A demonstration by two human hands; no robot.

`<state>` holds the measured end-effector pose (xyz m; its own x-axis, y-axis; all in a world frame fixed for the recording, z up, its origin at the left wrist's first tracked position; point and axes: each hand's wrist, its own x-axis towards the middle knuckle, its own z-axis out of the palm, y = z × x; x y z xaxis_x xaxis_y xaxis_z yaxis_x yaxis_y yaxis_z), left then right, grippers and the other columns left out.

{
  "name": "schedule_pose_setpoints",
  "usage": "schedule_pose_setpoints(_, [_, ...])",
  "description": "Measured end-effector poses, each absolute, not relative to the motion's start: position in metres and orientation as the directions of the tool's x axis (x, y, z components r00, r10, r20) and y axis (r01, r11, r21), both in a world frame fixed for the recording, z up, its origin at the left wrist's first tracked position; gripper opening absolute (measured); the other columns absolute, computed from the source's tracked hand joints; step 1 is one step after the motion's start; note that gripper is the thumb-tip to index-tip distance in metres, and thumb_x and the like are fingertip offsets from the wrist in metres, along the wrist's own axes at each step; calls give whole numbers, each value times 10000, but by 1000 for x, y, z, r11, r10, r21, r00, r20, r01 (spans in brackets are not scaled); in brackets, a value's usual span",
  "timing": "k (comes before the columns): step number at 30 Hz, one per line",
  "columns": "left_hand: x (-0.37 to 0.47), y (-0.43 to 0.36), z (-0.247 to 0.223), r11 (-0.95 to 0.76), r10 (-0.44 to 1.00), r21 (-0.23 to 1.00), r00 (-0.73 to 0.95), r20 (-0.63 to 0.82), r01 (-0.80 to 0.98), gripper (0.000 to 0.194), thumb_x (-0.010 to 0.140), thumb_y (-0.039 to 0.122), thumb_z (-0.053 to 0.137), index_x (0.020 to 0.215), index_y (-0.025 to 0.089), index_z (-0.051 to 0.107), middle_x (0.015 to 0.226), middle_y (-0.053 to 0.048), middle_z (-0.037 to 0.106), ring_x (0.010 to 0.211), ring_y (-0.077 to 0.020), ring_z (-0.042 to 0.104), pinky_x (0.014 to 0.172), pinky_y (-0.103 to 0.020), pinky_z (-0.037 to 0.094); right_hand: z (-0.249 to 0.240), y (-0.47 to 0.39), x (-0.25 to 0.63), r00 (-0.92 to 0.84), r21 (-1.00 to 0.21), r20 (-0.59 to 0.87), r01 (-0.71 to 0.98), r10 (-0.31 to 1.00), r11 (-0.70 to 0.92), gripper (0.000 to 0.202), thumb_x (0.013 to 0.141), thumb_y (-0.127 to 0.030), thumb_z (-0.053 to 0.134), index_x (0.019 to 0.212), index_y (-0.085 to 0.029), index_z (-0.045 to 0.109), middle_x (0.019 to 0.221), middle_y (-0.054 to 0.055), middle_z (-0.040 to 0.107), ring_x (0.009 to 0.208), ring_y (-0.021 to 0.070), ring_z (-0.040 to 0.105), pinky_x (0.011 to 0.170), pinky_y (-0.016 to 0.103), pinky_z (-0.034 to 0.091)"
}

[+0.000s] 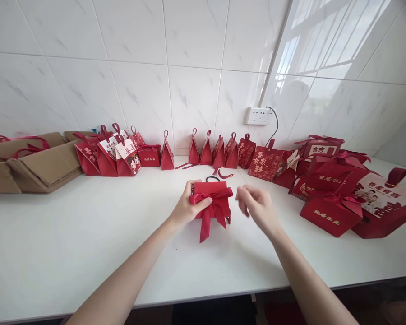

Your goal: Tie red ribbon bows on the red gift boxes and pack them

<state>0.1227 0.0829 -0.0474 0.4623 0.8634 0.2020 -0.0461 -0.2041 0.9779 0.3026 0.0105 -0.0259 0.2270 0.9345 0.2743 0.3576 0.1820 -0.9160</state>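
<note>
My left hand [188,205] grips a small red gift box [209,187] by its left side, the thumb pressing on the front. A red satin ribbon [218,198] is tied in a bow across the box, its two tails hanging down the front. To the right of the box and apart from it is my right hand [255,205], its fingers curled in; what they hold, if anything, is hidden. Just behind the box a black cord loop [212,179] shows. Farther back lies a short dark red strap [226,175] on the white table [149,253].
Red gift boxes [205,151] with loop handles line the tiled wall. On the left stands an open cardboard box [37,164] with ribbons in it. Larger red boxes [331,214] are piled at the right. A power strip [258,116] with a cable hangs on the wall.
</note>
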Motion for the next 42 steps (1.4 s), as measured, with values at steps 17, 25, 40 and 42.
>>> schedule_pose_setpoints(17, [122, 79, -46, -300, 864, 953, 437, 251, 47, 460, 715, 371, 677, 1056, 238, 399, 903, 4, 589, 873, -177, 611, 804, -320, 476, -77, -26, 229, -71, -984, -86, 160, 994, -73, 364, 853, -501, 442, 716, -173, 521, 574, -29, 541, 374, 83, 544, 304, 156, 317])
schedule_pose_setpoints(25, [123, 80, -44, -278, 871, 959, 435, 229, 52, 451, 702, 354, 676, 1033, 237, 392, 850, 12, 578, 849, -183, 604, 783, -327, 475, -79, -30, 229, -75, -984, -72, 169, 995, -59, 334, 881, -452, 428, 694, -181, 485, 494, -47, 529, 338, 68, 489, 338, 168, 304])
schedule_pose_setpoints(40, [123, 79, -47, -204, 835, 978, 512, 202, -52, 474, 704, 295, 643, 1090, 232, 375, 959, 3, 563, 837, -133, 571, 781, -276, 458, -83, -32, 228, -80, -981, -36, 194, 996, -20, 330, 931, -450, 343, 689, -227, 369, 441, -63, 466, 342, 105, 464, 390, 217, 340])
schedule_pose_setpoints(42, [123, 79, -47, -225, 829, 974, 518, 211, -37, 472, 710, 293, 644, 1091, 229, 372, 937, 1, 580, 842, -141, 583, 789, -286, 459, -82, -33, 228, -85, -972, -31, 234, 996, -11, 318, 938, -425, 333, 691, -228, 364, 445, -64, 455, 347, 107, 466, 402, 222, 332])
